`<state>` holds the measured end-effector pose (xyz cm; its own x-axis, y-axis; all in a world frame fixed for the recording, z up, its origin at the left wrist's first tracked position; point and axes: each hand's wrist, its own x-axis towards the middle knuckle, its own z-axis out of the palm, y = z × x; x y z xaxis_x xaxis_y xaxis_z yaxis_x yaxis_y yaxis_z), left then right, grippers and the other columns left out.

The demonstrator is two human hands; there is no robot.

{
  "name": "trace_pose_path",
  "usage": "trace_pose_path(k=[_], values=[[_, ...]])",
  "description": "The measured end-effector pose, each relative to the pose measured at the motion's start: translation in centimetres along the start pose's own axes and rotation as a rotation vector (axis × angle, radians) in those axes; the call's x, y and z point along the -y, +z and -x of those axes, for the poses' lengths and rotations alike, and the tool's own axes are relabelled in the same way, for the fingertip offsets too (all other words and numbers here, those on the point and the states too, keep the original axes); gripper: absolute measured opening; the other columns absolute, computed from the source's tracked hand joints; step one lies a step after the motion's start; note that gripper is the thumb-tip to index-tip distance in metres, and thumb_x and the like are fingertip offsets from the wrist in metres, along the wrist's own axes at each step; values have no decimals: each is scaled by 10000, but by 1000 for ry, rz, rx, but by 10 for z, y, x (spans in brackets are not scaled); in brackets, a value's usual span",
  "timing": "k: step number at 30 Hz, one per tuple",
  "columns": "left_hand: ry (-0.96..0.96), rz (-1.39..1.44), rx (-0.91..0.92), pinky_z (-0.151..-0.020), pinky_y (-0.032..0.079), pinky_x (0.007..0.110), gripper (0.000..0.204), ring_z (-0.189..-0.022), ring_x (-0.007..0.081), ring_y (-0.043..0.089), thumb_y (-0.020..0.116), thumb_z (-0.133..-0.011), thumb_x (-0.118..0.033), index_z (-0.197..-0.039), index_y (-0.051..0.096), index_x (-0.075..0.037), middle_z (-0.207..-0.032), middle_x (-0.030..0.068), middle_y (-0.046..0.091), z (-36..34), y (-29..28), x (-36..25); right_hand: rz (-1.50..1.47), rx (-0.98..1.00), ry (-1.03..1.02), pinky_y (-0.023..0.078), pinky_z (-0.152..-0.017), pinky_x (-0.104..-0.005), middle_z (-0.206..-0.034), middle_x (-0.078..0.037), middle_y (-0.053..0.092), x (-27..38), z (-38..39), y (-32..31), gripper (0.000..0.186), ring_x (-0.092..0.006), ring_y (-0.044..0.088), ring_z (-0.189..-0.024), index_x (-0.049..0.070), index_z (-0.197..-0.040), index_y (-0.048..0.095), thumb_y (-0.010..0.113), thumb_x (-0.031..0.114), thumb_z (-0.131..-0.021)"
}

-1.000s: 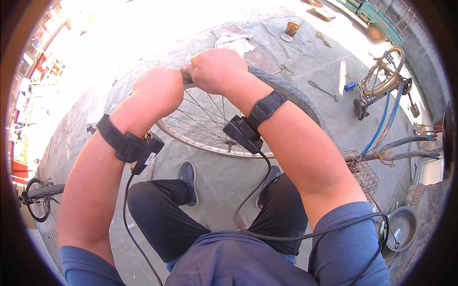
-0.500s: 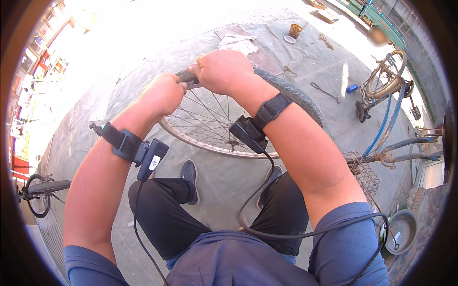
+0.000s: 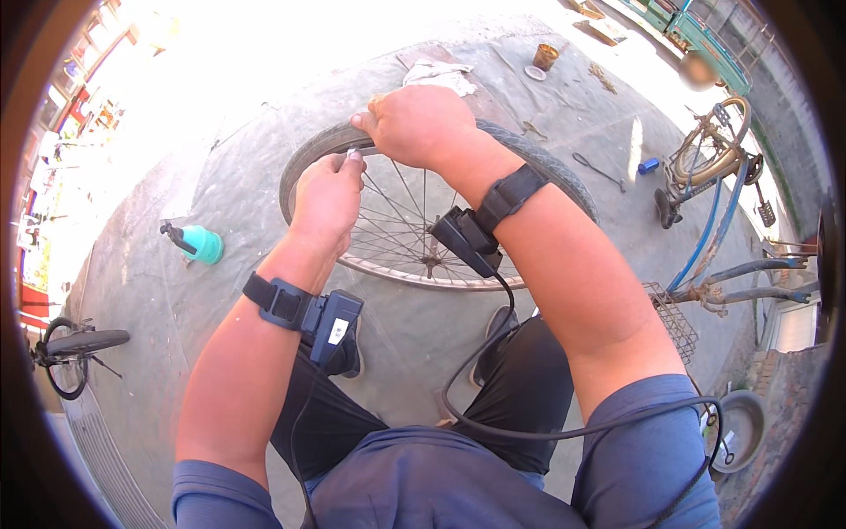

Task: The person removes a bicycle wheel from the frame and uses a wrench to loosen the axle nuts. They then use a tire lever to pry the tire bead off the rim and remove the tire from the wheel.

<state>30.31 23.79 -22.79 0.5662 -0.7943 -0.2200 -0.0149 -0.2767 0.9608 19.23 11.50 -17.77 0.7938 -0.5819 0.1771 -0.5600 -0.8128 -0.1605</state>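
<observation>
A spoked bicycle wheel lies in front of me, with a black tyre [image 3: 295, 167] round its pale metal rim [image 3: 401, 276]. At its far side my right hand [image 3: 419, 125] is closed over the tyre, thumb pointing left along it. Just left of it, my left hand [image 3: 324, 196] is closed in a pinch at the inner edge of the rim. What its fingertips hold, if anything, is too small to make out. Spokes run from the rim to the hub [image 3: 432, 262]. Both wrists wear black straps with small cabled boxes.
A teal spray bottle [image 3: 203, 244] stands left of the wheel. To the right are a blue cylinder [image 3: 649, 166], a dark looped tool [image 3: 599, 171] and an upturned bicycle frame [image 3: 723, 207] with a wire basket [image 3: 671, 322]. A grey basin [image 3: 745, 432] sits lower right, a rusty can [image 3: 545, 58] far off.
My left hand has left the tyre's far left part and moved right and inward to the rim edge. This uncovers the tyre's left side and the teal bottle. My right hand stays nearly in place.
</observation>
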Motion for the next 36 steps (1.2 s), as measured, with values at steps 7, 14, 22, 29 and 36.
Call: trace_pose_path(k=[7, 14, 22, 29, 36], values=[[-82, 401, 121, -461, 287, 236, 275, -546, 39, 373, 583, -1081, -291, -921, 583, -67, -696, -61, 460, 7, 6, 3, 23, -16, 14, 578, -738, -493, -836, -130, 760, -6, 0, -1, 532, -353, 742, -841, 87, -980, 747, 450, 515, -1082], [53, 492, 38, -442, 265, 233, 308, -523, 32, 345, 585, -1092, -326, -894, 575, -90, -670, -69, 442, -5, 23, 26, 15, -48, 0, 568, -700, -488, -827, -134, 756, -8, -3, 1, 523, -353, 735, -812, 94, -947, 746, 473, 523, -1071], [114, 666, 157, -451, 273, 240, 358, -514, 42, 340, 563, -1109, -369, -893, 582, -83, -654, -57, 444, -19, 38, 38, 29, -145, -16, 562, -680, -488, -771, -140, 744, -21, -4, 8, 524, -370, 721, -757, 88, -910, 741, 487, 521, -1062], [-29, 686, 282, -461, 279, 260, 397, -497, 75, 323, 525, -1120, -415, -864, 535, -111, -619, -45, 407, -16, 30, 27, 98, -149, -10, 549, -640, -499, -748, -157, 726, -19, -3, 11, 541, -380, 709, -724, 92, -850, 725, 488, 528, -1065], [-82, 788, 284, -459, 266, 259, 402, -494, 72, 313, 544, -1111, -419, -845, 521, -119, -607, -53, 386, -14, 33, 27, 168, -154, -37, 542, -604, -485, -710, -134, 709, -22, -9, 5, 584, -371, 700, -685, 90, -808, 700, 473, 561, -1068]])
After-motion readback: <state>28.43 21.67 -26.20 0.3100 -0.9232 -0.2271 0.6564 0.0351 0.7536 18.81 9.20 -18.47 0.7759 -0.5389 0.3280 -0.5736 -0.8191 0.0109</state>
